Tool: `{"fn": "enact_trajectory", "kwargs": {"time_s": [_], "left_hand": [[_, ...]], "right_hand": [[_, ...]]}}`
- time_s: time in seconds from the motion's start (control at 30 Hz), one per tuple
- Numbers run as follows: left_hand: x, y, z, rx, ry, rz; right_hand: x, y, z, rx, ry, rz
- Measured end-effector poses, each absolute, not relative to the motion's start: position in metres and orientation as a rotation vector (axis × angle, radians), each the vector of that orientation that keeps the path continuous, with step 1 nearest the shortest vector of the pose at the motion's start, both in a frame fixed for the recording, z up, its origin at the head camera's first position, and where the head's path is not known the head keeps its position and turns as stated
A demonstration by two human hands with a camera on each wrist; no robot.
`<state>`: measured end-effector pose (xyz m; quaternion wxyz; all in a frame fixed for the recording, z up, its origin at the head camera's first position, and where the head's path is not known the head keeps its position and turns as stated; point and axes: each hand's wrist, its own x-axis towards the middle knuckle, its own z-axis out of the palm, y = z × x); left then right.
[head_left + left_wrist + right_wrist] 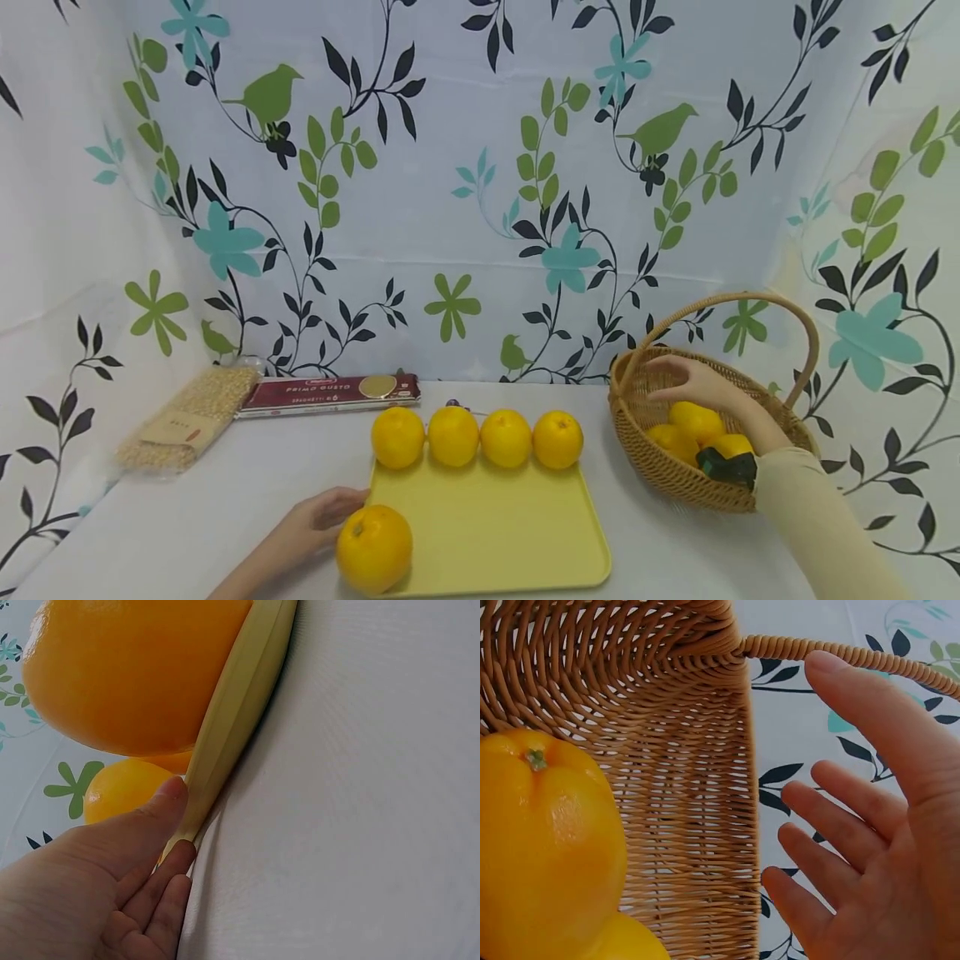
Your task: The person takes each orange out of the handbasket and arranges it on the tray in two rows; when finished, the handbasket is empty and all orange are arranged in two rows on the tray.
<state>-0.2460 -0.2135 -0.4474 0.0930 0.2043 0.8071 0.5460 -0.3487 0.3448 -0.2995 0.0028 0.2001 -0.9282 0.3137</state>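
In the head view my left hand is at the left edge of a yellow tray. The left wrist view shows its thumb and index finger pinching the tray's rim. Beside that hand, a big orange sits on the tray's front left corner. Several more oranges line the tray's far edge. My right hand reaches over a wicker basket, its fingers spread and holding nothing. A yellow bell pepper lies in the basket among other yellow pieces and a dark green thing.
A red pack of spaghetti lies behind the tray on the left. Next to it is a clear bag of pale grains. The basket's tall handle arches over the right hand. A patterned cloth hangs behind the table.
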Motion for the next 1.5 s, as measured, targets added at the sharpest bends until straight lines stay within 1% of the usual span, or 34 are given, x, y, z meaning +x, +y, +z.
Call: {"fn": "enact_trajectory", "kwargs": {"time_s": [0.23, 0.37, 0.53, 0.8, 0.93, 1.1, 1.37, 1.5], "left_hand": [[-0.245, -0.214, -0.450, 0.563, 2.366, 1.637], [-0.245, -0.213, -0.450, 0.541, 2.372, 1.642], [-0.245, -0.213, -0.447, 0.571, 2.380, 1.641], [-0.244, -0.214, -0.444, 0.573, 2.423, 1.589], [-0.245, -0.214, -0.446, 0.590, 2.415, 1.586], [-0.247, -0.215, -0.451, 0.597, 2.383, 1.597], [-0.248, -0.216, -0.453, 0.588, 2.371, 1.618], [-0.249, -0.215, -0.450, 0.589, 2.391, 1.603]], "right_hand": [[-0.348, 0.347, -0.313, 0.680, -3.163, 1.081], [-0.343, 0.350, -0.318, 0.572, -3.345, 1.108], [-0.341, 0.351, -0.321, 0.394, -3.522, 0.994], [-0.345, 0.345, -0.316, 0.345, -3.584, 0.730], [-0.347, 0.343, -0.316, 0.313, -3.555, 0.813], [-0.351, 0.344, -0.317, 0.348, -3.437, 1.004], [-0.357, 0.348, -0.314, 0.487, -3.310, 0.898], [-0.360, 0.350, -0.310, 0.511, -3.237, 0.903]]}}
